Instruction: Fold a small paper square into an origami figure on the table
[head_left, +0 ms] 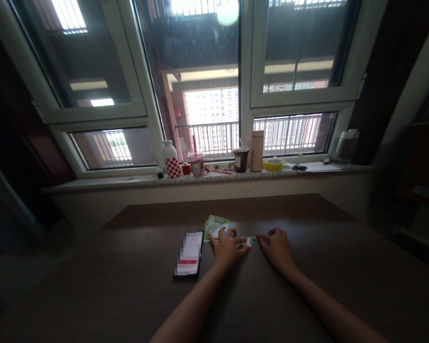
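Observation:
A small flat colourful piece (249, 241), like a sticker or a packet, lies between my two hands on the brown table. My left hand (227, 248) has its thumb and index finger on the left part of this piece, while its other fingers spread over green-and-white cards (218, 223). From the other side, my right hand (278, 247) pinches the right end of the piece between thumb and index finger, its remaining fingers curled. What is printed on the piece is too small to read. A phone (189, 252) with a lit screen rests left of my left hand.
Beyond the brown table (329, 281) runs a stone windowsill (139, 181). On it stand a red-checked white bottle (172, 161), a pink drink cup (196, 163), a dark cup (240, 160), a beige flask (256, 151), yellow tape (273, 165) and scissors (299, 167).

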`<control>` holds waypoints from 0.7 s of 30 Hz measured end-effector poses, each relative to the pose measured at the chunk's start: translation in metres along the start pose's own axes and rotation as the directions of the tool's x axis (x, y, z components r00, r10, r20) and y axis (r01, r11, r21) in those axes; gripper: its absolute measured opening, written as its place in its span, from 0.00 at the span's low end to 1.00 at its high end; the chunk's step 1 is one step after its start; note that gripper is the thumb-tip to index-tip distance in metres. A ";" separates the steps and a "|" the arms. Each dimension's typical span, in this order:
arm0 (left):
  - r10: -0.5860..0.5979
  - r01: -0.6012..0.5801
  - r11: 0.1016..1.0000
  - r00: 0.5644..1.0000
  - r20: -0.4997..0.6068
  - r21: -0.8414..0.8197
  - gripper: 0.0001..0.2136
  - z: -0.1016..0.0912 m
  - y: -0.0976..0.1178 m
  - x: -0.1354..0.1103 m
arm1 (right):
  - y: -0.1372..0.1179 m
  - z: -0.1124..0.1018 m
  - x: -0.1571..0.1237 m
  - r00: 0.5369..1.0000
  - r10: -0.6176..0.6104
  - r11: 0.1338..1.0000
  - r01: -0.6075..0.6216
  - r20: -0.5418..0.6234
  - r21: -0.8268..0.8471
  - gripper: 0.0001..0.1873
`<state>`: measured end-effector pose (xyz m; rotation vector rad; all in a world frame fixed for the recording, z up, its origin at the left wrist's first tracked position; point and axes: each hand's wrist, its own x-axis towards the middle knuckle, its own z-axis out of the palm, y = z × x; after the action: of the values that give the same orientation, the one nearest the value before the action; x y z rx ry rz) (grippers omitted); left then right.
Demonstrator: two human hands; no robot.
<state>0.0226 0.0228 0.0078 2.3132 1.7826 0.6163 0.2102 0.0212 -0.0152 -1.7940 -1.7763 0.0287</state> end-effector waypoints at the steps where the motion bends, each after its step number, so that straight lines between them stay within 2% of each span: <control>1: -0.003 0.003 1.000 1.000 -0.001 0.002 0.13 0.000 0.000 0.000 | 0.001 0.000 0.000 1.000 0.007 1.000 -0.007 0.000 0.010 0.15; 5: -0.014 0.013 1.000 1.000 0.019 0.009 0.14 0.001 0.000 0.000 | 0.005 0.002 0.003 1.000 0.030 0.997 -0.030 -0.006 0.069 0.15; 8: 0.004 -0.004 1.000 1.000 0.017 -0.006 0.14 0.003 -0.002 0.000 | 0.005 0.004 0.004 1.000 -0.007 0.994 0.006 0.013 0.108 0.14; 21: 0.002 -0.004 1.000 0.999 0.052 0.029 0.12 0.002 -0.004 0.000 | -0.004 -0.002 0.012 1.000 -0.015 1.000 0.015 0.005 0.000 0.11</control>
<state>0.0201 0.0243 0.0051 2.3287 1.7774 0.5290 0.2083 0.0307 -0.0073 -1.7814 -1.7931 0.0270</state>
